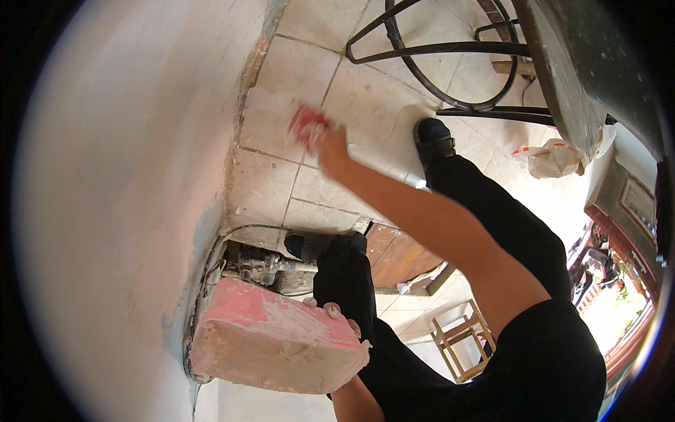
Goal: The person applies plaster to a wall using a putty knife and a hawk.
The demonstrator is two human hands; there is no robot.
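Wall (140, 176), 1: pale, matt, streaked, chipped at its foot; bounds my left side. Cable (260, 226), 1: thin, dark, along the wall's foot. Tiles (271, 186): pale, scuffed. Metal part (256, 264), 1: grimy, in a floor gap. Tub (278, 344), 1: pink, boxy, crusted with white and beige paste; near the wall, gripped by my left hand (332, 309), 3 pasty fingertips bent over its edge and touching it, thumb hidden. Left shoe (304, 246): black, near the metal part. Red tool (307, 125), 1: over the tiles, form blurred; my right hand (334, 149) has its fingers folded round it. Board (401, 257), 1: brown, flat, beside my left leg. Stand (436, 49), 1: black metal bars and a ring, blocking floor ahead of my right shoe (430, 133), also black. Stool (444, 346), 1: wooden, slatted. Bag (555, 160), 1: crumpled, pale plastic, red-marked. Panel (605, 70), 1: grey, speckled. Doorway (635, 309), 1: bright, far right.
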